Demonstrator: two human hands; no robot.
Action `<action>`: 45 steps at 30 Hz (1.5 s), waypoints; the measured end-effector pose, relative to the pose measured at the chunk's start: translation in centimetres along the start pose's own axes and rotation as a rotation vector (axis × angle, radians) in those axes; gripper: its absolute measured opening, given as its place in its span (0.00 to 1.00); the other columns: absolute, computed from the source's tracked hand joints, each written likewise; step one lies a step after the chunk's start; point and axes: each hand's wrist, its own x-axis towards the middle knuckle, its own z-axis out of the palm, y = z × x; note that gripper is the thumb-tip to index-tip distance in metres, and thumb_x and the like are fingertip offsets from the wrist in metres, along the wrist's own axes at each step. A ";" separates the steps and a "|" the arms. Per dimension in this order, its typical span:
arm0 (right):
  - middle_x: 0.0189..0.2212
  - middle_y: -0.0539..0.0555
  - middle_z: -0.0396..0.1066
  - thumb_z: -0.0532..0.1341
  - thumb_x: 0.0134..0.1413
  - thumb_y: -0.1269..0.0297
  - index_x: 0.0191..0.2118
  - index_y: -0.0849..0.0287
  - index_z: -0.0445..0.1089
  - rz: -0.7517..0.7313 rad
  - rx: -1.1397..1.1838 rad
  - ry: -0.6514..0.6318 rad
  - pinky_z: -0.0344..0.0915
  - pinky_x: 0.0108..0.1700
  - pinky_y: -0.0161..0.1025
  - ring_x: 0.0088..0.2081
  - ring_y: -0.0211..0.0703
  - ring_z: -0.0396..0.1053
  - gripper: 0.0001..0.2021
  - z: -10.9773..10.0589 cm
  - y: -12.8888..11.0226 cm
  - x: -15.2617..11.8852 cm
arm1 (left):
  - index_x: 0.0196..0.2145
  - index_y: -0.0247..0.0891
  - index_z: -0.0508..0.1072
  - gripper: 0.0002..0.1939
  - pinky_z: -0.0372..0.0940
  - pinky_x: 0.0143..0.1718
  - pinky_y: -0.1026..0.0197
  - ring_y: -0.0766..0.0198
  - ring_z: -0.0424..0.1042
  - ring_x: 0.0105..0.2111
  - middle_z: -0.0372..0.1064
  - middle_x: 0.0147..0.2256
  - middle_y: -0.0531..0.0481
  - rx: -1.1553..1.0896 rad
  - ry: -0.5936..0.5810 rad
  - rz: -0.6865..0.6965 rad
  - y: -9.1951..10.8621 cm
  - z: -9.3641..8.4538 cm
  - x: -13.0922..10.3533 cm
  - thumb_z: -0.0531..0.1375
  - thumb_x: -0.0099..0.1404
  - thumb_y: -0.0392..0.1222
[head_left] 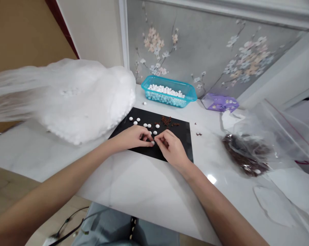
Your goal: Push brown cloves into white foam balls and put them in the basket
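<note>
The small white ball (152,142) was over the black mat (185,150), near its front edge, between the thumb and a finger of the left hand (134,136), which seemed to grip it lightly. By its look, it was probably light, stiff and smooth, so it could roll or slip easily; the good place to hold was on two opposite sides. The right hand (171,147) had its fingertips pinched together just beside the ball, but I could not tell if something tiny was between them. Farther on the mat were other white balls (157,126), loose, and some brown bits (166,120), which looked thin and perhaps fragile. Behind the mat, the blue tray (192,97) contained many white balls of a similar kind. At the right, a clear bag (284,136) had dark brown pieces (237,150) inside. At the left there was a big cloudy plastic bag (93,92), full of something white, with small round bumps along its lower edge.
</note>
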 end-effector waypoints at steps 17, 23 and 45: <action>0.33 0.52 0.65 0.50 0.59 0.67 0.35 0.57 0.65 -0.047 -0.149 -0.152 0.58 0.28 0.32 0.28 0.34 0.63 0.08 -0.3 -0.5 0.0 | 0.27 0.34 0.73 0.14 0.50 0.22 0.67 0.71 0.58 0.21 0.59 0.21 0.56 -0.025 -0.030 -0.052 0.1 0.1 0.0 0.61 0.54 0.50; 0.36 0.53 0.66 0.48 0.61 0.67 0.38 0.58 0.66 -0.124 -0.279 -0.179 0.58 0.28 0.32 0.32 0.37 0.67 0.10 -0.5 -0.5 -0.1 | 0.30 0.35 0.75 0.14 0.50 0.22 0.67 0.71 0.58 0.22 0.60 0.22 0.55 -0.065 -0.017 -0.055 -0.1 0.3 0.0 0.61 0.53 0.49; 0.30 0.49 0.60 0.50 0.43 0.79 0.31 0.59 0.62 -0.054 0.023 -0.220 0.53 0.24 0.32 0.23 0.32 0.56 0.11 -0.6 -0.2 -0.1 | 0.26 0.33 0.74 0.16 0.45 0.20 0.67 0.73 0.51 0.20 0.54 0.19 0.58 -0.152 0.027 -0.094 -0.1 1.0 0.1 0.63 0.50 0.51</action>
